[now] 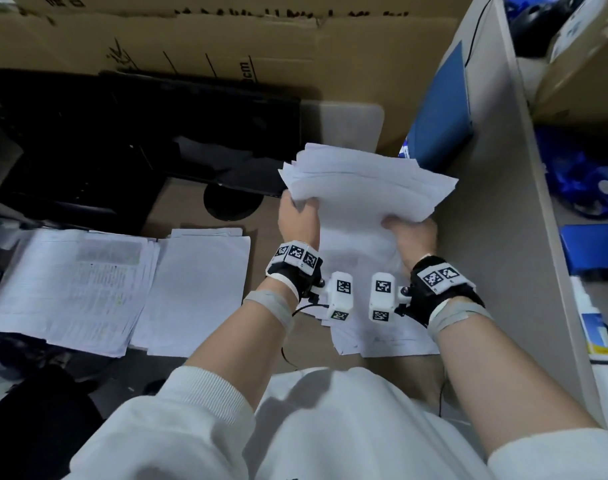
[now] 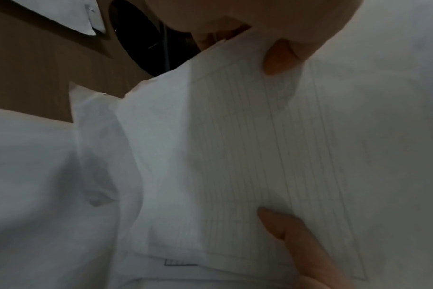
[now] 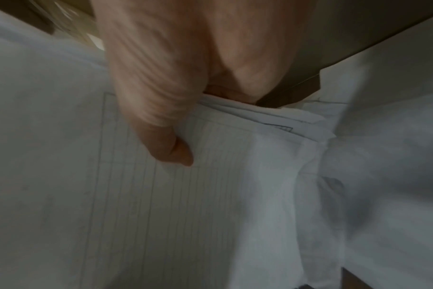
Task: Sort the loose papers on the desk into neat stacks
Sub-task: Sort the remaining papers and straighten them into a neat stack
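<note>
Each forearm wears a pushed-up white ribbed sleeve (image 1: 205, 393), grey wrist tape (image 1: 273, 306), a black wrist strap (image 1: 434, 299) with square-coded white marker blocks (image 1: 297, 253), and a white camera module (image 1: 340, 299).

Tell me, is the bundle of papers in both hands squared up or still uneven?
Uneven: the bundle of papers shows fanned, offset far edges. The left hand and right hand grip its near edge.

A blue folder (image 1: 439, 109) leans against the grey partition (image 1: 496, 188); flattened cardboard boxes (image 1: 226, 43) stand behind a black monitor (image 1: 139, 133).

Print on the left paper stack (image 1: 70, 285) is blurred; held sheaf (image 1: 364, 188) hides the hands' fingers.
</note>
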Tool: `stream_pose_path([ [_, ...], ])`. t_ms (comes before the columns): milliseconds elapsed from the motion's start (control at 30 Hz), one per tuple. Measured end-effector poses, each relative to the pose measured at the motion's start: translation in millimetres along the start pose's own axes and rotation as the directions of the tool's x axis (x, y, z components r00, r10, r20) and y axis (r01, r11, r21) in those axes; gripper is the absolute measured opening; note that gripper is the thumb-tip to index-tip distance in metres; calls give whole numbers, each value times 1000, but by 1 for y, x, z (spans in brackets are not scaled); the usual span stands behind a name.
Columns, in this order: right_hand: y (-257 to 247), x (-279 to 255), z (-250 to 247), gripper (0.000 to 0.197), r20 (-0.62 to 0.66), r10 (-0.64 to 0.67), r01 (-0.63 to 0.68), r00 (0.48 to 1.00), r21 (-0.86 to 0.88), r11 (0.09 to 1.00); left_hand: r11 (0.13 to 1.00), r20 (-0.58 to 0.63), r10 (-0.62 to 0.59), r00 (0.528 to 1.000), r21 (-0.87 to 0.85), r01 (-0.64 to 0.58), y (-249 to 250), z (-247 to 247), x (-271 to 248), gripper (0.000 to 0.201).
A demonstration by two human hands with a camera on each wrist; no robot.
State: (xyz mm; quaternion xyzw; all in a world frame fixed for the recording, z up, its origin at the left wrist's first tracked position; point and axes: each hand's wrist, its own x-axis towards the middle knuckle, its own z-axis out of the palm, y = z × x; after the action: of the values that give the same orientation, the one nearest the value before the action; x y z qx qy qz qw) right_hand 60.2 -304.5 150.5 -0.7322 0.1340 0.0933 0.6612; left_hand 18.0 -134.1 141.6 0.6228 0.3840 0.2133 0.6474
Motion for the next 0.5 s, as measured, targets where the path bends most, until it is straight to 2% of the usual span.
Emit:
stream_pose_path([
  [67,1,-2,1,24,8,-2,2,1000,39,999,1000,20,-8,1000,-20,8,-2,-1,0,31],
  [100,8,-3,0,23,25,35,-35,999,21,999,998,84,-63,994,-5,64,-9,-2,2,33],
  [200,28,-11,-5,24,54,177,-174,983,-46,984,973,196,-221,955,118,201,-28,-8,-1,70],
  [333,32,-4,-7,24,54,166,-165,985,-26,986,972,248,-234,940,23,236,-26,0,3,97],
  [367,32,-1,-8,24,54,166,-165,985,-15,986,969,241,-240,940,10,245,-19,3,6,98],
  [467,32,1,-8,23,62,180,-177,982,-40,983,970,161,-237,958,-21,244,3,17,16,81],
  [500,35,2,-9,23,68,174,-171,982,-47,984,971,122,-234,964,-14,238,8,21,19,85],
])
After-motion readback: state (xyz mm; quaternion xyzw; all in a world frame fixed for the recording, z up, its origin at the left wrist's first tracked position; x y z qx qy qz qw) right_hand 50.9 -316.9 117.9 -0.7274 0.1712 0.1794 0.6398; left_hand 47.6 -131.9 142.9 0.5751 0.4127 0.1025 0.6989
